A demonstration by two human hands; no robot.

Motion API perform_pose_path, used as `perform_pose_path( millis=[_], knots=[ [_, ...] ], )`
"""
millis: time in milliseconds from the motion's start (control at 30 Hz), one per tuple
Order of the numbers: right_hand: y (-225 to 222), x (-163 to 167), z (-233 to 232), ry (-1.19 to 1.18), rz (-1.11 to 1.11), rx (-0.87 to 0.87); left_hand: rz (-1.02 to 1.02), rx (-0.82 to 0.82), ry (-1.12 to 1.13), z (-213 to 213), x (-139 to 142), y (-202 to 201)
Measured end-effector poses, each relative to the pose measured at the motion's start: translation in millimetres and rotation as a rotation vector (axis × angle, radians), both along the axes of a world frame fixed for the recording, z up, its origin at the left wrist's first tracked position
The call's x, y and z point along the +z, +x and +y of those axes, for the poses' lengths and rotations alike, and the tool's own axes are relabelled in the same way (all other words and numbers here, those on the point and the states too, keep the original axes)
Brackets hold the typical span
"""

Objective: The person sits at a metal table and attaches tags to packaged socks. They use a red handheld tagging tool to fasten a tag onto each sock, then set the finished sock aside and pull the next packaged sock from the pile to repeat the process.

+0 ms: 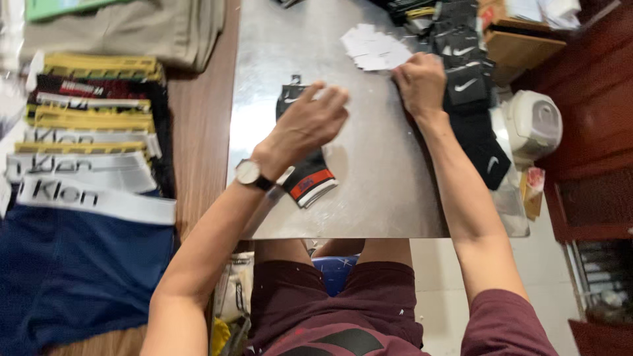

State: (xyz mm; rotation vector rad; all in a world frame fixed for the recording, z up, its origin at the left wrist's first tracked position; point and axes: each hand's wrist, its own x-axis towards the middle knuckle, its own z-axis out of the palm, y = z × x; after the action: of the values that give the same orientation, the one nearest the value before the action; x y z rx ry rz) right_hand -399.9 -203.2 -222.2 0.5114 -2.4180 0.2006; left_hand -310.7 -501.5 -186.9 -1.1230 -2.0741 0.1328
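That black sock pair point(304, 173) on the metal table point(382, 191) looks soft and floppy, so I'd grab the banded cuff, with my left hand point(306, 122) half-open, empty above it, right hand point(421, 80) pinching white tags point(373, 47).

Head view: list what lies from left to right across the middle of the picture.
Stack of folded underwear → wooden table strip → left hand over a black sock on the metal sheet → right hand at the white tags → black socks pile → white appliance.
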Motion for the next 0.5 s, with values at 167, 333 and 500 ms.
perform_pose_path(
  millis=[167, 333, 500],
  knots=[
    [-2, 6, -2, -0.132, 0.144, 0.079, 0.192, -0.011, -0.085, 2, -10, 4],
    [21, 9, -19, -0.836, -0.401, 0.278, 0.259, -0.006, -0.097, 9, -23, 4],
    [42, -16, -50, -1.034, -0.790, 0.405, 0.300, 0.068, -0.037, 12, -46, 2]
  ],
)
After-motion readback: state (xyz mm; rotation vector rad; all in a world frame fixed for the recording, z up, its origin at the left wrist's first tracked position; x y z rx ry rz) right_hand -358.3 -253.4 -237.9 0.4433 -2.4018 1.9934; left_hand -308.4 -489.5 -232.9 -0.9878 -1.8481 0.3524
